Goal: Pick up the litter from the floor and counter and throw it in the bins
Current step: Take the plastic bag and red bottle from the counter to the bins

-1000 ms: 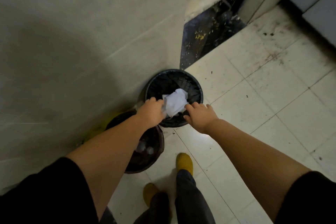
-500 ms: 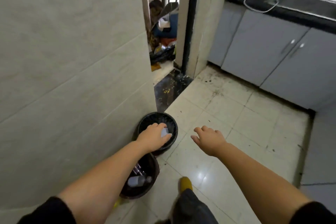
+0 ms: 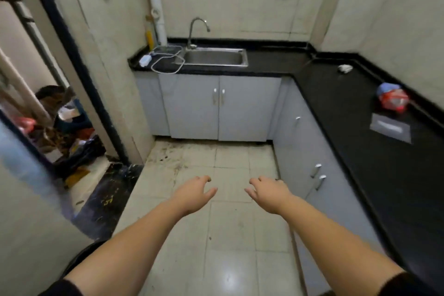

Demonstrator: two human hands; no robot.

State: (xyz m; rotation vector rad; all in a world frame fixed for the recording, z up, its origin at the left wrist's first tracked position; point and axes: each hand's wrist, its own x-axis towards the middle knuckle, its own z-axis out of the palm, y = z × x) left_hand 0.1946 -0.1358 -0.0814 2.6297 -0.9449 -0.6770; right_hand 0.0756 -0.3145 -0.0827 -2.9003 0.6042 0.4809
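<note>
My left hand [image 3: 195,193] and my right hand [image 3: 270,193] are held out over the tiled floor [image 3: 230,235], both empty with fingers spread. On the black counter [image 3: 348,108] at the right lie a crumpled red and blue wrapper [image 3: 392,100], a flat grey packet [image 3: 390,127] and a small white scrap [image 3: 344,68] farther back. Only a dark rim of one bin [image 3: 80,256] shows at the lower left, behind my left forearm.
A steel sink [image 3: 215,57] with a tap sits in the back counter, with a white cable and adapter [image 3: 165,61] beside it. Grey cabinet doors [image 3: 218,106] line the back and right. An open doorway [image 3: 64,132] at the left shows piled clutter.
The white crumpled paper left my hands over the black bin. My view has swung up from the bins to the kitchen, and both hands now hang empty.
</note>
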